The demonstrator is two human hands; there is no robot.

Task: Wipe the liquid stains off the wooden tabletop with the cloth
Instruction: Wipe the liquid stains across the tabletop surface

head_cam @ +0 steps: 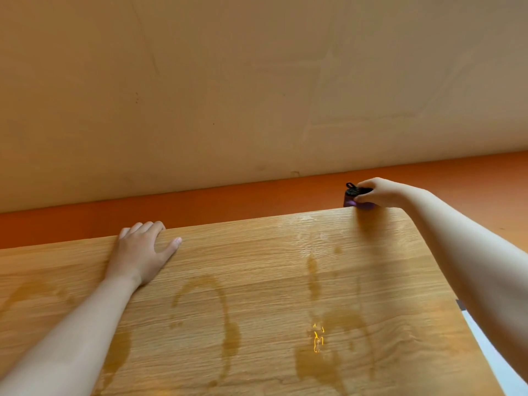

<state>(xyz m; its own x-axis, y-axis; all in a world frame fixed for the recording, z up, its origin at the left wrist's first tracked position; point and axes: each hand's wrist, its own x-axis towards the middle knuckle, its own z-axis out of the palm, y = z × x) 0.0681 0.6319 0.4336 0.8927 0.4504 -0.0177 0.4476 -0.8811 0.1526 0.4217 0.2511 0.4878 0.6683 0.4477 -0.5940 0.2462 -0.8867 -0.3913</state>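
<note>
A light wooden tabletop [257,252] fills the lower half of the view. Brownish liquid stains [225,332] curve across its near middle, and more stains lie at the right and at the left edge. My left hand [140,252] lies flat, fingers apart, at the table's far edge. My right hand [374,192] reaches to the far right corner and grips a bunched purple and black cloth [355,197] pressed on the corner. A wet, streaked patch [311,230] shines just before that corner.
Beyond the far edge lies an orange floor [228,201] and a beige wall [257,81]. A white surface [491,352] shows past the table's right edge.
</note>
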